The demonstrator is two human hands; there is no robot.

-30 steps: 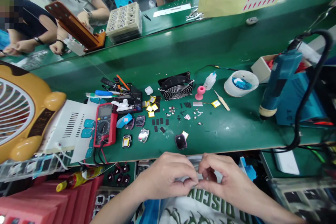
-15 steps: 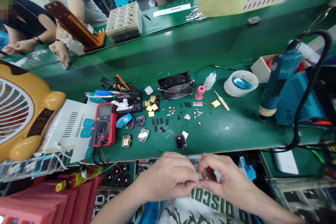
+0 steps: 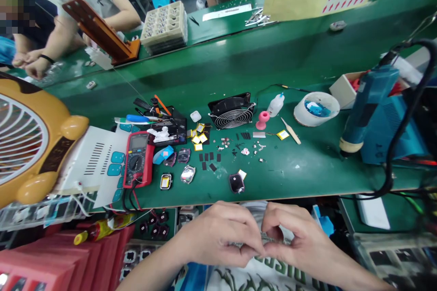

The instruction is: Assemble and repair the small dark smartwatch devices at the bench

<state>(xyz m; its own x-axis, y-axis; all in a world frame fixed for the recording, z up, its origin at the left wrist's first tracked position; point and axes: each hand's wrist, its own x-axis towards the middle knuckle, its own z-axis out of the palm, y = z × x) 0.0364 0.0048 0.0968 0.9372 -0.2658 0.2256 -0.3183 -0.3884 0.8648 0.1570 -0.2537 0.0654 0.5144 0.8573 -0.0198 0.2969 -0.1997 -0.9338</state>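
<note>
In front of my shirt [image 3: 269,277], just below the bench edge, my two hands come together at the fingertips. My left hand [image 3: 225,234] is closed, its fingers curled in towards the thumb. Opposite it, my right hand [image 3: 300,236] has thumb and finger bent into a pinch that meets the left fingertips. Anything between them is hidden or too small to make out. Nearest on the bench is a dark watch case [image 3: 236,183] with a small yellow-edged battery [image 3: 242,174] beside it. Further left lie a silvery watch case [image 3: 187,174] and a watch case with a yellow insert [image 3: 165,181].
A red multimeter [image 3: 138,159] and a bear-shaped fan [image 3: 30,145] stand left. Small batteries [image 3: 201,137], a black cooling fan [image 3: 232,111], a pink stand [image 3: 262,120] and a white tub [image 3: 316,109] sit behind. An electric screwdriver [image 3: 368,104] hangs right. Co-workers sit across the bench.
My hands stay together at the fingertips and have shifted slightly down and right in view. Across the bench, a co-worker's hand has drawn back, and a small item lies on the ledge there.
</note>
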